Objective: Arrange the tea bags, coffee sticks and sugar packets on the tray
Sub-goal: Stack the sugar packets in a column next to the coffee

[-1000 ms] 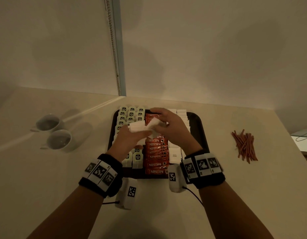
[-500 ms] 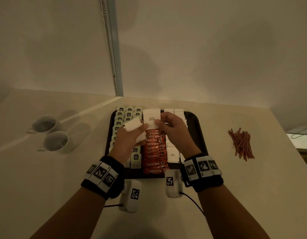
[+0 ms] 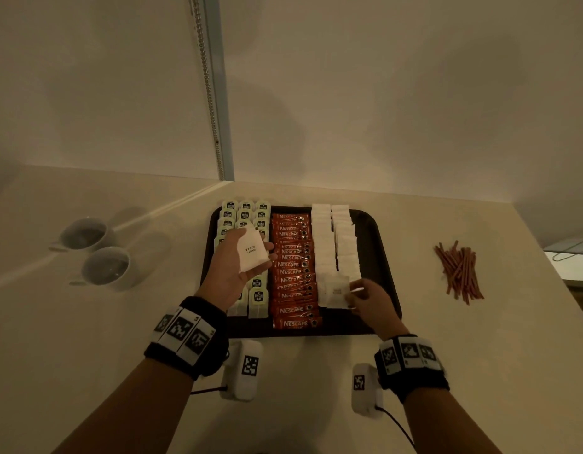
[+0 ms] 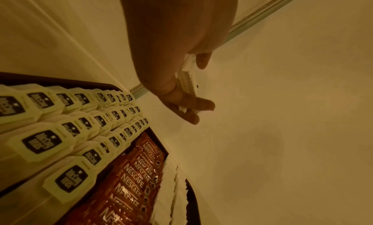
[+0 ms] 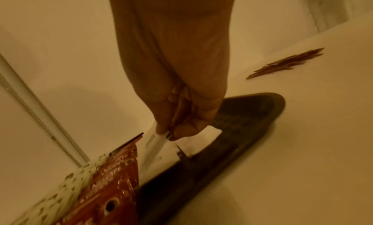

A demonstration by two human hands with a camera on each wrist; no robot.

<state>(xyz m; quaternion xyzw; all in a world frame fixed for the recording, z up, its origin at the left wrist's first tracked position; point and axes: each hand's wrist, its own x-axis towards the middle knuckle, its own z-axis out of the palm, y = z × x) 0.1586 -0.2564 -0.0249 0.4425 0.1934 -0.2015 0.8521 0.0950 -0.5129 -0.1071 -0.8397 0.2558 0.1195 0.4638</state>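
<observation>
A dark tray (image 3: 375, 244) carries rows of tea bags (image 3: 246, 211) on its left, red coffee sticks (image 3: 293, 267) down the middle and white sugar packets (image 3: 332, 237) on the right. My left hand (image 3: 237, 260) hovers above the tea bags and holds a small stack of sugar packets (image 3: 251, 253) between thumb and fingers; the same stack (image 4: 188, 83) shows edge-on in the left wrist view. My right hand (image 3: 365, 296) pinches one sugar packet (image 3: 336, 291) at the near end of the sugar rows, where the packet (image 5: 155, 146) touches the row.
Two white cups (image 3: 87, 235) stand on the table left of the tray. A loose pile of brown stir sticks (image 3: 458, 271) lies to the right. A wall and a blind chain (image 3: 211, 103) are behind the tray. The table ends at the right.
My hands have parted. The right hand took one packet from the stack and carried it down to the near end of the sugar rows. The left hand stayed over the tea bags with the rest.
</observation>
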